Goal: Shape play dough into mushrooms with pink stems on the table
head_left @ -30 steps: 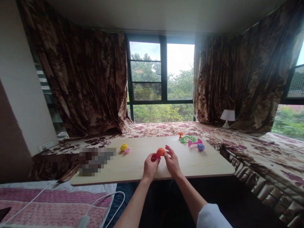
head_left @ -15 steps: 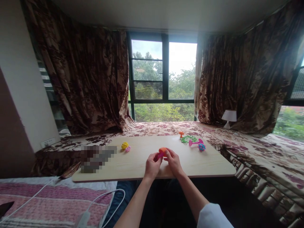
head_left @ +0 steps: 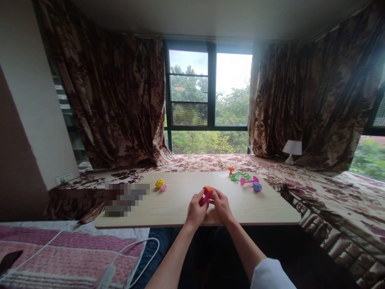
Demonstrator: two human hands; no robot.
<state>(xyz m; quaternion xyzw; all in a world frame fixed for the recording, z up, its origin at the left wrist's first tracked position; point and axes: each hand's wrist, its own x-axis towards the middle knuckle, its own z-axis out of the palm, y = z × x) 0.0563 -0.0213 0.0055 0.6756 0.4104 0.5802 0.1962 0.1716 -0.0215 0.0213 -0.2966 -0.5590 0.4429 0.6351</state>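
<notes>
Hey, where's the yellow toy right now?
In the head view, the yellow toy lies on the tabletop, left of both hands, right beside the small pink toy.

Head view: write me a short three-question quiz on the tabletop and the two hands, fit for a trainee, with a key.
1. True or false: the yellow knobbly ball lies on the table beside a small pink toy.

2. Which lies nearest the blue ball with pink knobs?
(a) the yellow knobbly ball
(b) the magenta dumbbell-shaped piece
(c) the small pink toy

3. Fill in the colour: the left hand and the right hand together hold a magenta part and an ____ part.

Key: 1 true; 2 b; 3 orange.
</notes>
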